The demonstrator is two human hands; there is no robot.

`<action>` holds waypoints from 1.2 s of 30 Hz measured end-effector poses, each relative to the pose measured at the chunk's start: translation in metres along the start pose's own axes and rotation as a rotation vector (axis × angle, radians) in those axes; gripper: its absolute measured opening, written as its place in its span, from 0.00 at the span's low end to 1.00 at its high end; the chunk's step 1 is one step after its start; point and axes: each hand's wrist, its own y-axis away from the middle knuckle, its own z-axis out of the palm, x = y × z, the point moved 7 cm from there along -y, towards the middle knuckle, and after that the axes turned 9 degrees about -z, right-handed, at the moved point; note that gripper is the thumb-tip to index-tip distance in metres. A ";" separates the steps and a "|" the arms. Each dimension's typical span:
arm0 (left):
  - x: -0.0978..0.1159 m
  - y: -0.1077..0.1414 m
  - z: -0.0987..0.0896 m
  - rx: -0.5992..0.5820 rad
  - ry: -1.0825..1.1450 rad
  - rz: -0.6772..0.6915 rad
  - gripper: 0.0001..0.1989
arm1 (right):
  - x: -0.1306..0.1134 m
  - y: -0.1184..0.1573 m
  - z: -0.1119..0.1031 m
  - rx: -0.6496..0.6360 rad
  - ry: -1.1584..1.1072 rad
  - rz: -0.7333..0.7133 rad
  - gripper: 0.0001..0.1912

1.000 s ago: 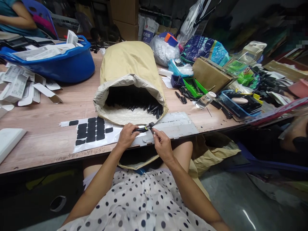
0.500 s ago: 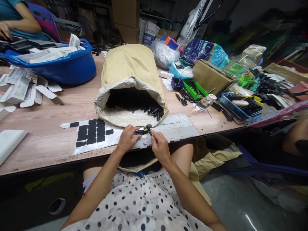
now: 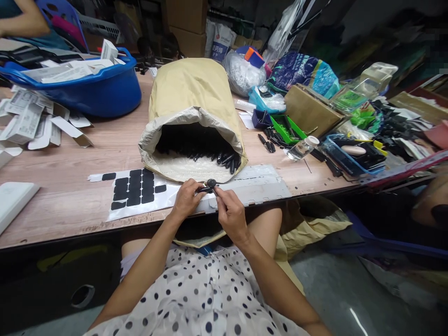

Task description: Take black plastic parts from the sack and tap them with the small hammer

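Observation:
My left hand (image 3: 188, 197) pinches a slim black piece (image 3: 202, 190) at the table's front edge, over a grey board (image 3: 261, 185). In my right hand (image 3: 231, 212) is a small black tool with a round head (image 3: 211, 183), closed between thumb and fingers. The round head sits over or against the black piece; contact is too small to make out. Just behind the hands lies an open paper sack (image 3: 192, 84), its mouth facing me, with many slim black pieces (image 3: 229, 161) inside. Left of my hands, black rounded patches (image 3: 135, 189) stick to a white sheet (image 3: 164, 200).
A blue basin (image 3: 108, 95) of white boxes stands at the left, with loose boxes (image 3: 28, 123) before it. To the right are a green tray (image 3: 289, 129), a clear jar (image 3: 303, 148) and a blue basket (image 3: 353, 156). Another person's arm (image 3: 30, 21) shows at the upper left.
The round head of the tool has shifted slightly left and now covers more of the black piece. My view has moved a little. Both hands keep their grips.

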 end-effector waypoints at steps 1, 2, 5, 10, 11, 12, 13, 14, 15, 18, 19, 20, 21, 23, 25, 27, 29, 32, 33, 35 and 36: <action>0.000 0.000 0.000 0.000 0.002 -0.005 0.04 | 0.000 0.001 0.003 -0.019 0.013 -0.008 0.22; 0.000 0.000 0.000 0.003 0.004 -0.012 0.04 | 0.001 0.003 0.007 -0.041 0.025 -0.012 0.23; -0.001 0.000 0.000 0.013 0.009 -0.022 0.04 | 0.006 0.004 0.010 -0.071 0.042 0.006 0.22; 0.000 -0.001 0.001 0.024 0.009 -0.011 0.04 | 0.008 -0.002 -0.009 0.043 0.042 0.028 0.21; -0.001 -0.001 0.001 0.025 0.008 -0.013 0.04 | 0.007 -0.003 -0.011 0.059 0.045 0.026 0.21; -0.001 -0.001 0.001 0.024 0.008 -0.015 0.04 | 0.007 -0.002 -0.012 0.061 0.051 0.025 0.21; -0.001 -0.001 0.001 0.022 0.007 -0.019 0.04 | 0.008 -0.001 -0.011 0.049 0.056 0.024 0.21; -0.002 -0.001 0.001 0.022 0.006 -0.024 0.04 | 0.008 0.000 -0.008 0.030 0.061 0.023 0.21; -0.002 -0.001 0.001 0.022 0.005 -0.028 0.05 | 0.009 0.001 -0.006 0.010 0.064 0.023 0.21; -0.002 -0.001 0.001 0.023 -0.001 -0.033 0.04 | 0.015 0.001 -0.007 0.013 0.074 0.032 0.20; -0.002 -0.001 0.001 0.025 -0.003 -0.030 0.04 | 0.019 -0.001 -0.012 0.039 0.085 0.038 0.20; -0.002 0.000 0.001 0.028 -0.008 -0.024 0.04 | 0.025 -0.004 -0.019 0.073 0.105 0.049 0.20; -0.002 0.000 0.000 0.032 -0.014 -0.018 0.04 | 0.033 -0.007 -0.028 0.112 0.137 0.064 0.20; -0.001 0.000 0.000 0.044 -0.036 -0.001 0.06 | 0.055 -0.015 -0.049 0.192 0.242 0.123 0.20; 0.000 0.001 0.001 0.046 -0.067 0.015 0.07 | 0.085 -0.021 -0.072 0.248 0.385 0.233 0.20; 0.001 0.001 0.003 0.037 -0.095 0.020 0.06 | 0.119 -0.025 -0.087 0.226 0.523 0.387 0.21; 0.000 0.001 0.004 0.033 -0.113 0.018 0.05 | 0.149 -0.028 -0.093 0.139 0.620 0.538 0.20; -0.001 0.001 0.003 0.035 -0.127 0.030 0.05 | 0.173 -0.032 -0.088 0.030 0.700 0.624 0.20; -0.001 0.001 0.002 0.033 -0.128 0.038 0.05 | 0.175 -0.034 -0.084 0.015 0.722 0.611 0.20; 0.001 0.001 -0.001 0.026 -0.115 0.059 0.07 | 0.173 -0.037 -0.078 0.010 0.774 0.563 0.21; 0.003 0.002 -0.003 0.023 -0.099 0.070 0.08 | 0.171 -0.038 -0.075 0.010 0.800 0.541 0.21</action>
